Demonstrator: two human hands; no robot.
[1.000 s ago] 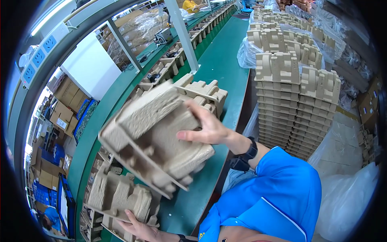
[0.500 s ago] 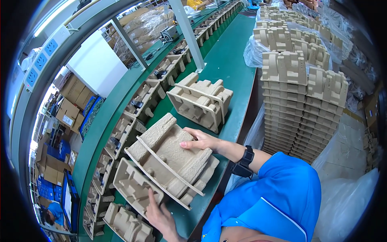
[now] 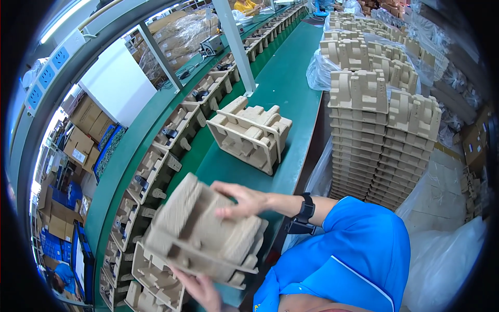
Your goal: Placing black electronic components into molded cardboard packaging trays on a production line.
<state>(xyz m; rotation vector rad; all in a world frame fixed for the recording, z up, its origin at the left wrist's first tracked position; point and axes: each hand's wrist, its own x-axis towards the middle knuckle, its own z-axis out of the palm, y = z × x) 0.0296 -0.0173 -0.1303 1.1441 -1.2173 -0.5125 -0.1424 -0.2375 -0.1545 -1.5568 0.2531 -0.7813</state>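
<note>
A small stack of beige moulded-pulp trays (image 3: 208,236) is tilted and slightly blurred in front of me. My right hand (image 3: 240,202) grips its upper right side, thumb on the top face and fingers over the far edge. My left hand (image 3: 200,290) is at the near lower edge of the stack, its fingertips partly hidden against it. Just left of that hand, an open pulp tray (image 3: 156,278) sits at the end of the row. A second stack of pulp trays (image 3: 249,136) stands on its side farther along the green bench.
A line of pulp trays holding dark parts (image 3: 169,133) runs along the bench (image 3: 291,67). Tall stacks of trays (image 3: 358,135) stand at the right. A metal post (image 3: 236,47) rises from the bench. A person in yellow (image 3: 247,6) is at the far end.
The held stack has moved down and left with my right hand. My left hand has shifted from the tray beside it to the lower edge of the held stack.
</note>
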